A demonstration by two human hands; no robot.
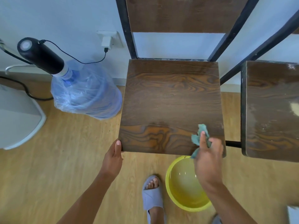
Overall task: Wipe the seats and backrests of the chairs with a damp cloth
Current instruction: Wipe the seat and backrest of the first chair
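A dark wooden chair seat (169, 101) on a black metal frame fills the middle of the view, its backrest panel (178, 13) rising at the top. My left hand (114, 157) grips the seat's front left corner. My right hand (208, 157) holds a crumpled teal cloth (200, 135) over the seat's front right corner. A second chair seat (271, 110) of the same kind stands to the right, with pale streaks on its surface.
A yellow basin (186, 202) holding water sits on the wooden floor under my right hand. My foot in a grey slipper (152, 198) is beside it. A plastic-wrapped water bottle (85, 94) with a black pump (40, 55) stands left, its cable plugged into the wall.
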